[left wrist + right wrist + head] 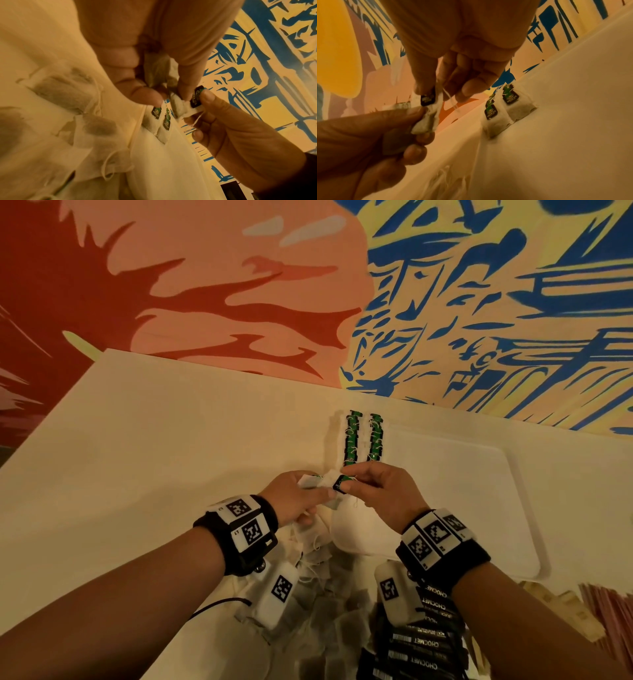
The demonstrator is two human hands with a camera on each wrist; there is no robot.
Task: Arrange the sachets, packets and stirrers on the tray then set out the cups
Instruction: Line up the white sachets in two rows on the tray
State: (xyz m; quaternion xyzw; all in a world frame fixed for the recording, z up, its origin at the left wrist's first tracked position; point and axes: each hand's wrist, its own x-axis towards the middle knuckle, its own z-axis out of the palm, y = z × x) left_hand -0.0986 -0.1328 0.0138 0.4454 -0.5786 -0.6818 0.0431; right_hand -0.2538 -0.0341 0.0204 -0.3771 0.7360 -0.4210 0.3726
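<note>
My left hand grips a small bunch of white tea bags just above the near left edge of the white tray. My right hand pinches the green-and-black tag of one tea bag that the left fingers still hold. A thin string hangs from that tag. Two straight rows of tea bags with green tags lie on the tray's left part, also visible as rows of tagged bags in the right wrist view.
A loose pile of tea bags lies on the white table under my wrists. Black CHOCMET sachets are stacked near the front. Wooden stirrers and pink packets lie at the front right. A painted wall stands behind the table.
</note>
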